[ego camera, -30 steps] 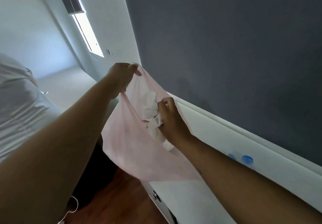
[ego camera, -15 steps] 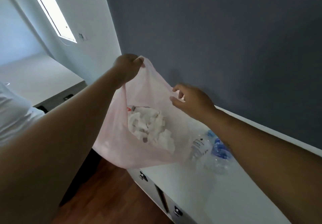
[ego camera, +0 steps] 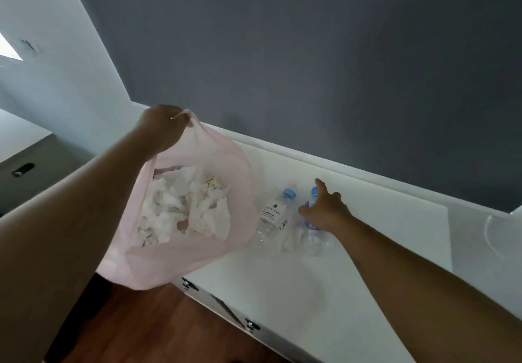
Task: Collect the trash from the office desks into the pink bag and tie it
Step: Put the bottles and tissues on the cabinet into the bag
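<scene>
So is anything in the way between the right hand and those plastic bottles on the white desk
Nothing visible. The right hand is open and already reaching over the clear plastic bottles with blue caps lying on the white desk. The pink plastic bag, held up by the left hand, hangs just left of them.

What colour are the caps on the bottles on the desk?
Blue, on the head view: the labelled bottle's cap shows best; the other cap is partly behind the right hand.

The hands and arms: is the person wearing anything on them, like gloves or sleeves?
No gloves. Both the left hand and the right hand are bare, and both forearms are uncovered as far as the view shows. No watch, ring or bracelet is visible.
</scene>
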Available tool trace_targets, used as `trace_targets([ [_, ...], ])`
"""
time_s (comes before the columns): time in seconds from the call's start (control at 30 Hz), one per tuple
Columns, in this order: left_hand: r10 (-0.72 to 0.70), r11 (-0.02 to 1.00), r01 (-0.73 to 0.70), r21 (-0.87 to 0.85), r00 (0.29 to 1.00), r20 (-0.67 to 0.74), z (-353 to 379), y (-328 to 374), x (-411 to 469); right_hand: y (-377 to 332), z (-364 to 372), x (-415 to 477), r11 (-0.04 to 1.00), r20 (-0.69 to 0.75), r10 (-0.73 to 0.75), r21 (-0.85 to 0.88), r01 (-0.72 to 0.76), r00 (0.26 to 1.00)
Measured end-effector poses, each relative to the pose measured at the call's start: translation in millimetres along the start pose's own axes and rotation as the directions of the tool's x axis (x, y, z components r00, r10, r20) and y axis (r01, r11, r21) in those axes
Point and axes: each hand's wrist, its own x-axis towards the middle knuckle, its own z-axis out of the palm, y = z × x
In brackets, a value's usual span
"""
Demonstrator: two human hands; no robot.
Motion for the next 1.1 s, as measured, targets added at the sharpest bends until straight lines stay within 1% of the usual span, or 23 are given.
trace_targets([
  [0.07,-0.034,0.999,0.033,-0.029,0.999,-0.018,-8,-3,1,-12,-20,1,0.996,-0.113,-0.072,0.033,0.077,0.991],
  [0.13,-0.072,0.996,0.070,-0.052,0.997,-0.034,-18,-7,2,-39,-38,0,0.951,-0.239,-0.231,0.149,0.271,0.943],
  [0.2,-0.091,0.995,0.089,-0.035,0.995,-0.041,-30,-13,1,-78,-46,-6,0.834,-0.308,-0.378,0.296,0.465,0.873],
  [0.27,-0.102,0.995,0.103,0.008,0.994,-0.048,-42,-22,0,-118,-41,-17,0.700,-0.355,-0.459,0.420,0.577,0.815],
  [0.33,-0.134,0.990,0.136,0.036,0.989,-0.061,-52,-33,-4,-154,-24,-29,0.564,-0.382,-0.511,0.527,0.636,0.770],
  [0.37,-0.152,0.987,0.155,0.036,0.986,-0.066,-57,-39,-6,-170,-13,-35,0.517,-0.368,-0.540,0.565,0.644,0.757],
  [0.4,-0.168,0.985,0.170,0.037,0.983,-0.071,-61,-45,-8,-184,-1,-41,0.497,-0.325,-0.579,0.587,0.639,0.748],
  [0.43,-0.181,0.982,0.184,0.039,0.981,-0.073,-65,-49,-11,-196,11,-47,0.508,-0.251,-0.625,0.588,0.630,0.739],
  [0.47,-0.192,0.980,0.195,0.042,0.979,-0.074,-67,-54,-12,-207,23,-52,0.555,-0.156,-0.668,0.546,0.627,0.728],
  [0.5,-0.201,0.978,0.204,0.042,0.977,-0.075,-70,-57,-14,-213,33,-55,0.620,-0.073,-0.689,0.456,0.639,0.721],
  [0.53,-0.208,0.977,0.211,0.036,0.975,-0.078,-72,-59,-16,-215,42,-55,0.672,-0.029,-0.689,0.350,0.653,0.725],
  [0.57,-0.211,0.976,0.214,0.025,0.974,-0.081,-73,-61,-17,-212,46,-53,0.704,-0.033,-0.673,0.279,0.653,0.739],
  [0.6,-0.210,0.977,0.212,0.011,0.974,-0.085,-74,-62,-17,-205,45,-48,0.725,-0.066,-0.647,0.254,0.640,0.759],
  [0.63,-0.209,0.978,0.209,-0.007,0.974,-0.092,-75,-61,-18,-195,41,-42,0.749,-0.117,-0.612,0.231,0.621,0.782],
  [0.7,-0.215,0.976,0.208,-0.072,0.970,-0.115,-72,-57,-17,-165,33,-29,0.823,-0.256,-0.515,0.117,0.555,0.818],
  [0.73,-0.222,0.972,0.209,-0.110,0.968,-0.120,-70,-53,-15,-147,29,-23,0.869,-0.318,-0.454,0.050,0.493,0.832],
  [0.77,-0.223,0.968,0.207,-0.139,0.968,-0.115,-67,-49,-13,-129,25,-18,0.913,-0.346,-0.386,-0.007,0.409,0.855],
  [0.8,-0.219,0.966,0.201,-0.163,0.971,-0.101,-63,-44,-10,-111,22,-15,0.948,-0.323,-0.313,-0.059,0.311,0.893],
  [0.87,-0.192,0.965,0.176,-0.196,0.979,-0.065,-53,-35,-6,-78,20,-11,0.981,-0.160,-0.148,-0.153,0.123,0.976],
  [0.93,-0.148,0.970,0.138,-0.197,0.988,-0.033,-41,-25,-3,-50,21,-11,0.985,0.023,-0.011,-0.172,0.014,1.000],
  [0.97,-0.132,0.973,0.125,-0.194,0.991,-0.023,-35,-20,-1,-41,24,-12,0.986,0.085,0.016,-0.169,-0.001,0.996],
  [1.03,-0.111,0.977,0.106,-0.184,0.994,-0.020,-24,-13,1,-32,38,-20,0.979,0.126,0.005,-0.201,0.021,0.992],
  [1.1,-0.102,0.979,0.097,-0.178,0.994,-0.023,-15,-9,3,-35,54,-30,0.973,0.065,-0.035,-0.224,0.049,0.997],
])
